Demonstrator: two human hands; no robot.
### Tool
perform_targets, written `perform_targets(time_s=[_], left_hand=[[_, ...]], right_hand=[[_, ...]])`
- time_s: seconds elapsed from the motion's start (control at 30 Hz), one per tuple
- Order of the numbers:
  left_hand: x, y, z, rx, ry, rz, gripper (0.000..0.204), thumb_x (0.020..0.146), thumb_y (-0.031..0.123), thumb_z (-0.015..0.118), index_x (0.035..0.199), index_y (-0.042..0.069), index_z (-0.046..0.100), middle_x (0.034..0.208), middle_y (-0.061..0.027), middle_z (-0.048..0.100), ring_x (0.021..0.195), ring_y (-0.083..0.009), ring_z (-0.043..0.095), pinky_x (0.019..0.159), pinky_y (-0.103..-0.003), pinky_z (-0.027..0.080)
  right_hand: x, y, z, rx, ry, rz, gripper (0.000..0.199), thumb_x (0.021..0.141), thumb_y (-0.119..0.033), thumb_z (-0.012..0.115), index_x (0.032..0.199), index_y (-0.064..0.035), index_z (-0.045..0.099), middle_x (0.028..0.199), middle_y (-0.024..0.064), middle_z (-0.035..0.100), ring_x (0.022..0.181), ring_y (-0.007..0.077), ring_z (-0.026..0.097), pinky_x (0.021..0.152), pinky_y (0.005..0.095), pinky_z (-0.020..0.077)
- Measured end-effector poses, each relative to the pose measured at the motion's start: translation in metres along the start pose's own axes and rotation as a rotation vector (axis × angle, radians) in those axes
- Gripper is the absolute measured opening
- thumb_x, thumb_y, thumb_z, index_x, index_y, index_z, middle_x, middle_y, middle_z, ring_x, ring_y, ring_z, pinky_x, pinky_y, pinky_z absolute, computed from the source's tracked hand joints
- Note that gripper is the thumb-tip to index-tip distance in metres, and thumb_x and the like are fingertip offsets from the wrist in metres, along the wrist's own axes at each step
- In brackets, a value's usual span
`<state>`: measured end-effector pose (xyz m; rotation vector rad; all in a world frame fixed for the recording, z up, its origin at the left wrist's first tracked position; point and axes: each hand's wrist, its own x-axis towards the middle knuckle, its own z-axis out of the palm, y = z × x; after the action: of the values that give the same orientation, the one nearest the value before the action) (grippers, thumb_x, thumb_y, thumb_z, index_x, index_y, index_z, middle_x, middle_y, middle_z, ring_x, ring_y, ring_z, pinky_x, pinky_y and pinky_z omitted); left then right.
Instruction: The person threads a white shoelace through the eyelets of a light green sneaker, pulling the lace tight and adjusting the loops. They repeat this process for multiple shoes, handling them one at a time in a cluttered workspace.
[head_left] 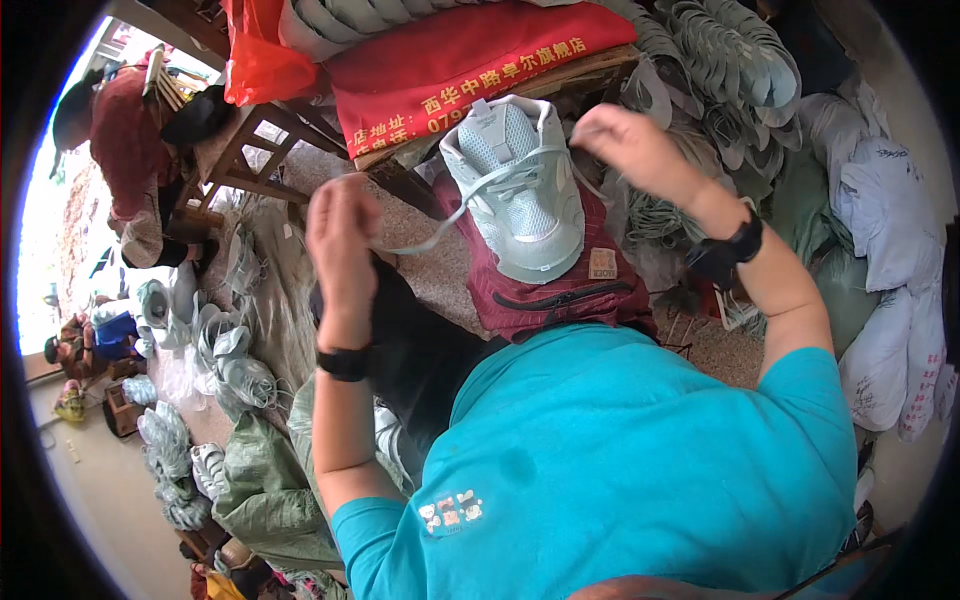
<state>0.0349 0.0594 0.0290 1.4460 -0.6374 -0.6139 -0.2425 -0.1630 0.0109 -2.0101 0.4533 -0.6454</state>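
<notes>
A pale mint-green mesh-and-panel shoe upper [540, 222] rests on the maroon fabric covering [622, 302] over the person's lap, centred between the hands, just in front of a brown wooden bench [405, 190] draped with a bright red printed cloth [400, 78]. The rounded toe points toward the person's torso; the padded collar and tongue face the bench. The long axis runs nearly straight away from the body, its collar end inclined slightly to the left. A flat pale-green lace [432, 243] crosses the upper; one strand extends to the edge of the left hand [345, 225], whose fingers lie together, pointing away from the body. Whether they clamp the strand cannot be determined. The right hand [632, 148] is raised beside the collar, fingers bent and blurred; their spacing and any grip on the lace cannot be determined.
</notes>
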Motion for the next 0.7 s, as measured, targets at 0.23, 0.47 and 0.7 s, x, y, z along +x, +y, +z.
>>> perform_targets(time_s=[0.23,0.47,0.7], left_hand=[[-0.028,-0.045,0.072,0.032,-0.195,-0.043,0.015,0.094,0.014,0.063,0.102,0.003,0.057,0.084,0.0023,0.057,0.068,-0.0036,0.048,0.063,-0.019,0.041],[-0.031,-0.041,0.079,0.162,-0.244,0.054,0.015,0.092,0.009,0.064,0.101,0.003,0.054,0.083,0.0023,0.056,0.068,-0.0021,0.048,0.059,-0.018,0.041],[-0.033,-0.029,0.082,-0.030,-0.257,-0.024,0.020,0.091,0.009,0.063,0.106,0.000,0.053,0.079,-0.0033,0.060,0.070,-0.0088,0.056,0.063,-0.024,0.046]], right_hand=[[0.019,-0.037,0.019,-0.430,-0.229,-0.169,0.018,0.077,-0.006,0.064,0.094,-0.0066,0.057,0.090,0.0085,0.059,0.079,0.0274,0.061,0.070,0.0380,0.0490],[0.038,-0.035,0.019,-0.493,-0.448,-0.203,0.019,0.076,-0.003,0.061,0.094,-0.0062,0.056,0.085,0.0102,0.058,0.079,0.0297,0.062,0.068,0.0397,0.0494],[0.019,-0.046,0.036,-0.466,-0.264,-0.423,0.023,0.077,-0.008,0.064,0.098,-0.0063,0.055,0.086,0.0102,0.059,0.076,0.0293,0.064,0.063,0.0386,0.0505]])
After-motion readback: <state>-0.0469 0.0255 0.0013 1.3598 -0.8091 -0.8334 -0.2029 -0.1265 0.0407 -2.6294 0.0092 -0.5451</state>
